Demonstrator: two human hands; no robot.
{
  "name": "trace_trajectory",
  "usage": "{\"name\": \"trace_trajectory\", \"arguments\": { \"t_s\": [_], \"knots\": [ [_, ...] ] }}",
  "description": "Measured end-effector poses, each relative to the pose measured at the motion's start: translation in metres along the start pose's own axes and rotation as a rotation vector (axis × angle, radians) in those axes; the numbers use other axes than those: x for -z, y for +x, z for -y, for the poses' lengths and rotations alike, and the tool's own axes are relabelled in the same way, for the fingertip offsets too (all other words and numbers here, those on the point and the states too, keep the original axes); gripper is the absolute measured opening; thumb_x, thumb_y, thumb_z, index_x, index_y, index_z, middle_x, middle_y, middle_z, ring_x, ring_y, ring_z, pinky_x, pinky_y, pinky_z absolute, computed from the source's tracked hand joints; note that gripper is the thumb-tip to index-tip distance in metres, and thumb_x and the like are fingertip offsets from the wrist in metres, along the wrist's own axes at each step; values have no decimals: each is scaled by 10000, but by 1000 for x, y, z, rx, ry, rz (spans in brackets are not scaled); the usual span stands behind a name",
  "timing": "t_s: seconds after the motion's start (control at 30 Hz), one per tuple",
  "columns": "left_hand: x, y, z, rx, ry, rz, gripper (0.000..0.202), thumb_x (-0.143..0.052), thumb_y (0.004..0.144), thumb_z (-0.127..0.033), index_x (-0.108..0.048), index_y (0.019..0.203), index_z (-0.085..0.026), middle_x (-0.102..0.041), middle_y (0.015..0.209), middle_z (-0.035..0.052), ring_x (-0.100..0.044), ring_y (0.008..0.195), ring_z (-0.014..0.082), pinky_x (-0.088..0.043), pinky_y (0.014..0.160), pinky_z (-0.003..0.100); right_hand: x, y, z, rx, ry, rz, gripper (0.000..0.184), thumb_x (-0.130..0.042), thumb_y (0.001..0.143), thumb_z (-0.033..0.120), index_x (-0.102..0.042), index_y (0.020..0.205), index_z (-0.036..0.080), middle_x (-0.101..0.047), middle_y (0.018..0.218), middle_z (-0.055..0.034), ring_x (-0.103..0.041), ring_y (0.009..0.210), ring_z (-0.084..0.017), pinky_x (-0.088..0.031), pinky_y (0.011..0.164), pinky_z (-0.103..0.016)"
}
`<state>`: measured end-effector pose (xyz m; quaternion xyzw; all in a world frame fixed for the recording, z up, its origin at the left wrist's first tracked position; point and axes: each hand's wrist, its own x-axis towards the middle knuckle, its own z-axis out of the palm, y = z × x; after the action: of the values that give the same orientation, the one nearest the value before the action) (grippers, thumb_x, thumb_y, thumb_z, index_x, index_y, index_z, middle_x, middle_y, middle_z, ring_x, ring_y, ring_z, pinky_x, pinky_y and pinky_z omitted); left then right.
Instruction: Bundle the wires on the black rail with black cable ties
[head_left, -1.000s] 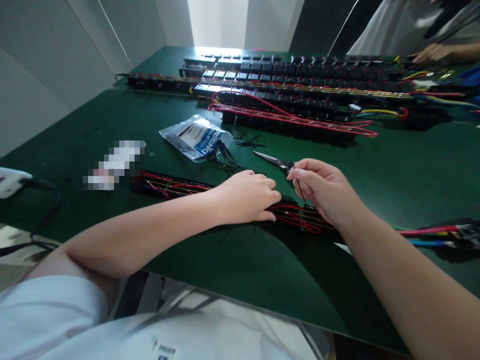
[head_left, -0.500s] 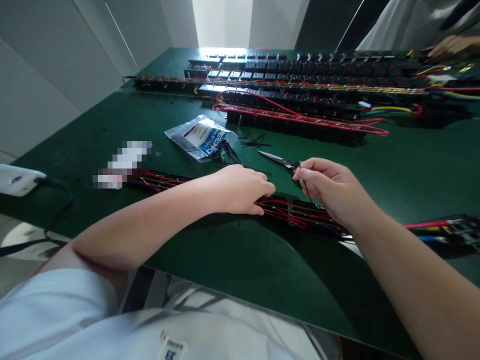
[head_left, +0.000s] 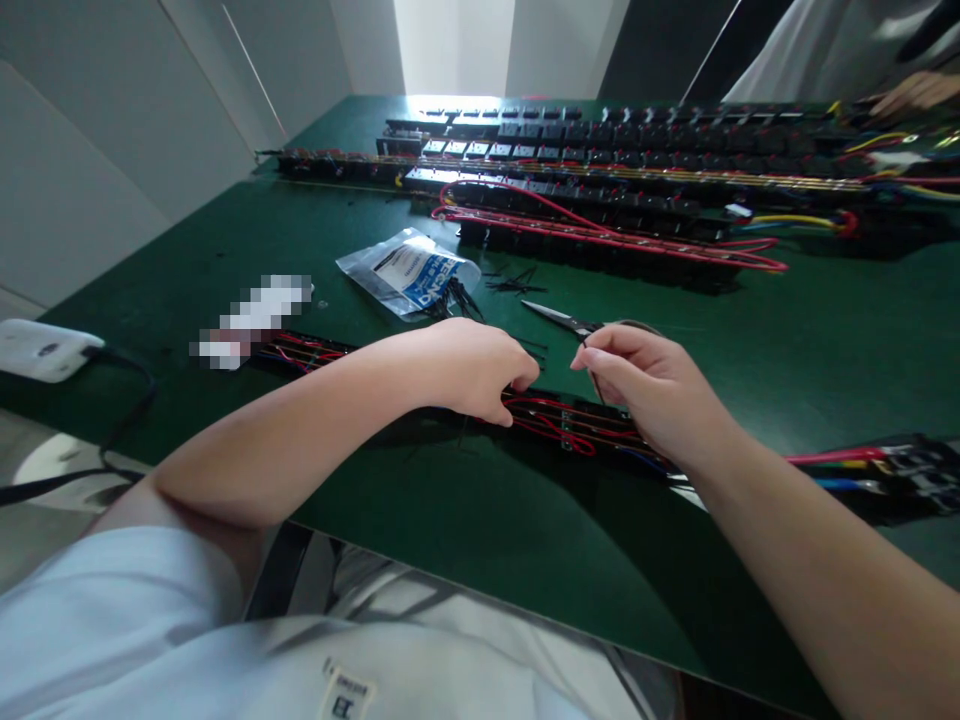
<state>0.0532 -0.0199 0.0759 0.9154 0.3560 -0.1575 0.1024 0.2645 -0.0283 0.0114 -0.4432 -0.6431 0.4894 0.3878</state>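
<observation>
A long black strip with red wires [head_left: 570,425] lies across the green table [head_left: 225,240] in front of me. My left hand [head_left: 472,368] rests on it with fingers curled down onto the wires. My right hand [head_left: 645,385] is just to its right, thumb and forefinger pinched on a thin black cable tie [head_left: 595,385] that runs down to the strip. Scissors [head_left: 559,319] lie on the table right behind my right hand.
A clear bag of black cable ties [head_left: 411,272] lies behind my left hand, loose ties [head_left: 514,283] beside it. Several long black strips with red wires [head_left: 615,190] fill the far side. Another person's hand [head_left: 911,92] works at far right. A white device [head_left: 45,348] sits left.
My left hand has slid a little left along the strip and curled tighter. My right hand keeps its pinch on the tie, shifted slightly left.
</observation>
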Motion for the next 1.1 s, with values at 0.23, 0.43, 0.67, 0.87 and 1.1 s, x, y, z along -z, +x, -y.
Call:
{"name": "trace_trajectory", "arguments": {
  "t_s": [0.23, 0.43, 0.67, 0.87, 1.1],
  "knots": [
    [-7, 1, 6, -62, -4, -42, 311, -609, 845, -435, -633, 1082, -235, -685, 1046, 43, -647, 813, 220, -352, 591, 303, 7, 0, 0, 24, 151, 14, 132, -627, 904, 255, -670, 795, 193, -425, 525, 60, -343, 480, -83, -205, 485, -262],
    [-21, 10, 17, -146, -66, -95, 446, -591, 865, -611, -617, 1057, -209, -655, 1021, 43, -642, 865, 221, -375, 651, 295, 10, 1, 1, 31, 185, -12, 133, -674, 882, 276, -666, 772, 201, -513, 568, 35, -433, 503, -96, -298, 488, -247],
    [-26, 18, 16, -172, -112, -102, 514, -639, 834, -613, -597, 1169, -226, -655, 1080, 41, -640, 937, 230, -404, 706, 280, 9, 0, 7, 40, 169, -8, 135, -719, 861, 310, -678, 798, 198, -554, 581, 34, -467, 502, -85, -335, 477, -225],
    [-29, 24, 23, -208, -232, -71, 515, -614, 847, -613, -607, 1176, -216, -643, 1092, 43, -625, 946, 204, -420, 746, 262, 9, 0, 8, 43, 182, -3, 160, -745, 837, 330, -670, 799, 194, -607, 612, 24, -487, 502, -81, -363, 477, -215],
    [-31, 30, 38, -141, -592, -117, 421, -328, 1013, -442, -660, 1007, -183, -656, 879, 4, -604, 805, 133, -437, 747, 235, 10, 0, 9, 28, 131, 13, 158, -728, 841, 339, -667, 808, 198, -647, 647, 5, -528, 530, -101, -414, 495, -225]
  ]
}}
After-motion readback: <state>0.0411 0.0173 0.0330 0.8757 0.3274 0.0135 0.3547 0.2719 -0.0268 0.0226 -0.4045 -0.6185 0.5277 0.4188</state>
